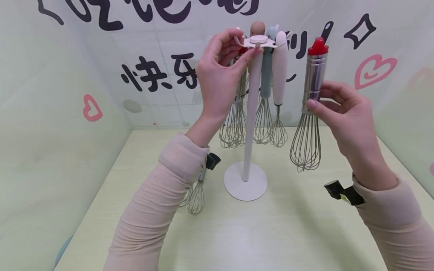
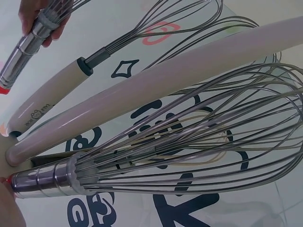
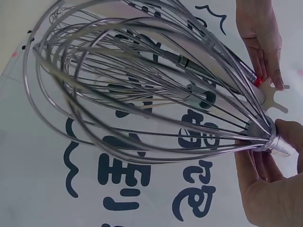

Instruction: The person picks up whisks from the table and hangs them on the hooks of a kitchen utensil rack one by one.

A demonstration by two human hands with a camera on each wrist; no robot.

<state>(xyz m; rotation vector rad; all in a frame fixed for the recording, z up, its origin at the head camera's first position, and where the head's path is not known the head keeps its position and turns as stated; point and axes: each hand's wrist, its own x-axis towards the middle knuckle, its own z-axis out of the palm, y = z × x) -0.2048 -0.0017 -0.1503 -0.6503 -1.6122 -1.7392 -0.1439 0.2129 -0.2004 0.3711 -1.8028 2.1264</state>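
My right hand (image 1: 352,116) holds a whisk (image 1: 316,75) upright in the air, thumb and fingers round its metal handle, red cap on top and wires hanging down. To its left, my left hand (image 1: 218,71) grips the hooked top plate of a white stand (image 1: 252,124). Several whisks hang from that plate, among them a pale-handled whisk (image 1: 279,71) and a blue-green-handled whisk (image 1: 266,77). Close to the left hand hangs a metal-handled whisk (image 2: 42,179), filling the lower left wrist view. In the head view, the left hand partly hides it.
The stand's round base (image 1: 237,190) rests on the pale wooden table (image 1: 288,241). Left of the base, small whisks (image 1: 196,199) lie partly hidden behind the left sleeve. A wall covering (image 1: 162,109) with black lettering stands behind, and side panels close in both sides.
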